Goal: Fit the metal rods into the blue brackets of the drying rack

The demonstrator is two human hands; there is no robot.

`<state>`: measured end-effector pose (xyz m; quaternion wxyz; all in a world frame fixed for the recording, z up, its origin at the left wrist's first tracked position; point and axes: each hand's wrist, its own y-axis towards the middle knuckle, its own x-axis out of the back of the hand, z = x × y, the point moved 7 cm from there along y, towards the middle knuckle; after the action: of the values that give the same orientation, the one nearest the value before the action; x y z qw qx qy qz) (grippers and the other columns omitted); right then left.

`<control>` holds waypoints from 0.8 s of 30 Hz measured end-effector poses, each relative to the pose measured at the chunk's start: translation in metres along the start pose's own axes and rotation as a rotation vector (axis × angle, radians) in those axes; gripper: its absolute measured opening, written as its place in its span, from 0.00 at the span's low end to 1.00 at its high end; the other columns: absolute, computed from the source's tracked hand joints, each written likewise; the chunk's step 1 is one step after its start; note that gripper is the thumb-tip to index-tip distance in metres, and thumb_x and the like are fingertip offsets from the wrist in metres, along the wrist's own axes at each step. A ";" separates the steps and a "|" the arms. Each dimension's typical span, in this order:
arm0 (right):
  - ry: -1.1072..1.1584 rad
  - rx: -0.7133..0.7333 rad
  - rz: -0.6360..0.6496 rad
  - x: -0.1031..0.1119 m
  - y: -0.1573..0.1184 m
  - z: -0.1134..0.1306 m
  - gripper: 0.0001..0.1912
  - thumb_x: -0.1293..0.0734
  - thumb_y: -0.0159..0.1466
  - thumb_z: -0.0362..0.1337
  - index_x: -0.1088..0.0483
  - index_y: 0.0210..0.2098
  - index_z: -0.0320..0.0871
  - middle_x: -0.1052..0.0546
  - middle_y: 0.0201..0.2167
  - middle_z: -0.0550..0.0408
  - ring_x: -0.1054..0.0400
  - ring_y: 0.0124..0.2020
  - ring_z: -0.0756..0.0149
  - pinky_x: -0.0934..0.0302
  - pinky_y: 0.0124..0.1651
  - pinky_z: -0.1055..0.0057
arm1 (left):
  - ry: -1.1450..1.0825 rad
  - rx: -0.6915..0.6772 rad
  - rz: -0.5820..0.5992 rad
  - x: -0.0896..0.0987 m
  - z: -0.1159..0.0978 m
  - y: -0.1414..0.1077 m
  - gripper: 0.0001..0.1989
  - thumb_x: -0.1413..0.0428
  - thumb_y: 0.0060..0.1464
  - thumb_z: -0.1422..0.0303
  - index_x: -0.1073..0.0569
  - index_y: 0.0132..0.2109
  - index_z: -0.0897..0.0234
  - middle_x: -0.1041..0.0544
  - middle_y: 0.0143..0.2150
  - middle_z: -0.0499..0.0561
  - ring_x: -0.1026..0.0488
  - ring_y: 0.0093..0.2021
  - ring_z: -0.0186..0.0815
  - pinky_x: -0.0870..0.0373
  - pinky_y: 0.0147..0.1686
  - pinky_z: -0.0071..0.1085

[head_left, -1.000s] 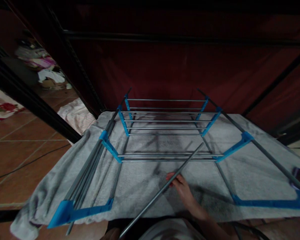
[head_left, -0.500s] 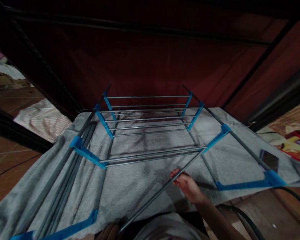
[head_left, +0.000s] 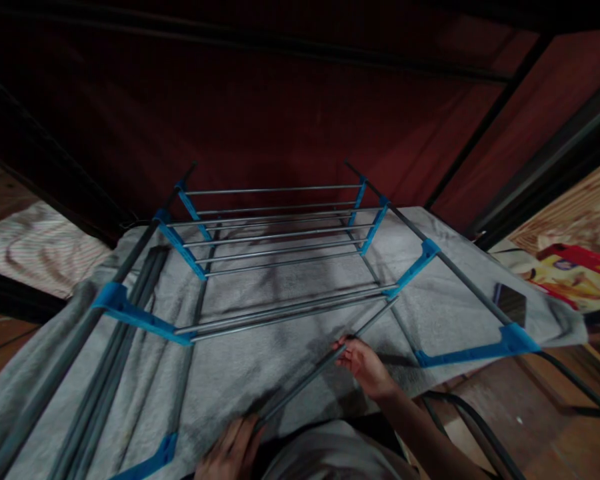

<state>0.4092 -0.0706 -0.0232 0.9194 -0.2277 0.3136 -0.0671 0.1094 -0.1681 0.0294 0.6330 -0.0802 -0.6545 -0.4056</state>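
Note:
A rack of thin grey rods and blue plastic brackets [head_left: 183,250] lies over a grey cloth [head_left: 260,367]. One loose grey rod [head_left: 313,373] runs diagonally, its far end by the right blue bracket [head_left: 415,270] of the nearest crossbars. My right hand [head_left: 363,363] pinches this rod along its middle. At the bottom, my left hand [head_left: 230,450] has its fingers closed round the rod's near end. Two crossbars [head_left: 290,313] lie just beyond my hands.
Several spare grey tubes [head_left: 113,373] lie along the left of the cloth. A phone [head_left: 511,303] rests beyond the right side tube. A dark red panel [head_left: 280,113] stands behind; a black curved tube [head_left: 480,427] is at lower right.
The view has shifted a little to the right. My left hand has come further into view with the rod's near end, and the rod's far end has drawn slightly back from the bracket.

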 end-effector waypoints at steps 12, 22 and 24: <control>0.050 0.106 -0.018 -0.014 -0.008 0.050 0.10 0.25 0.54 0.41 0.23 0.34 0.45 0.21 0.34 0.54 0.28 0.37 0.63 0.32 0.39 0.68 | -0.162 0.167 -0.166 0.038 0.022 0.057 0.14 0.53 0.70 0.63 0.24 0.47 0.60 0.19 0.34 0.48 0.21 0.32 0.31 0.27 0.34 0.24; 0.002 0.248 0.064 -0.060 -0.016 0.105 0.09 0.25 0.56 0.42 0.23 0.33 0.45 0.20 0.34 0.54 0.27 0.39 0.62 0.34 0.39 0.68 | -0.062 0.091 -0.181 0.048 0.035 0.055 0.17 0.56 0.69 0.75 0.23 0.48 0.61 0.18 0.43 0.52 0.21 0.41 0.36 0.30 0.46 0.30; -0.009 0.267 0.077 -0.068 -0.018 0.116 0.09 0.24 0.56 0.42 0.23 0.34 0.45 0.20 0.34 0.55 0.26 0.39 0.62 0.35 0.40 0.68 | -0.079 0.092 -0.196 0.055 0.037 0.062 0.14 0.54 0.69 0.74 0.23 0.49 0.62 0.18 0.43 0.52 0.21 0.41 0.35 0.30 0.45 0.30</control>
<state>0.4257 -0.0248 0.1035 0.9448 -0.0914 0.3064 -0.0721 0.1091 -0.1263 0.1104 0.5671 -0.0025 -0.7015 -0.4317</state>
